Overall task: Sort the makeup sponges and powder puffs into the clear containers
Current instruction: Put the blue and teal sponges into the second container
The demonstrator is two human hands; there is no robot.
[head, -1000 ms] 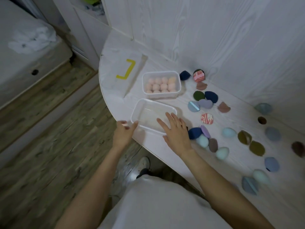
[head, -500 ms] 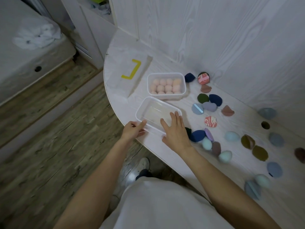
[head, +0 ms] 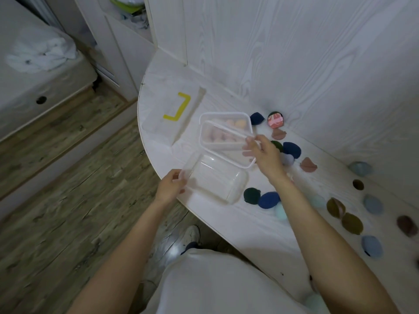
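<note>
Gripping: left hand clear container at table edge | right hand lifts lid

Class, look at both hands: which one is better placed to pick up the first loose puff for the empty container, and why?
Right. The right hand is beside the loose puffs, though it holds the lid; the left hand steadies the empty container at the table's edge.

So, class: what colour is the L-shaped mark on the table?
Yellow L-shaped mark, seen in the head view, left of the containers.
</note>
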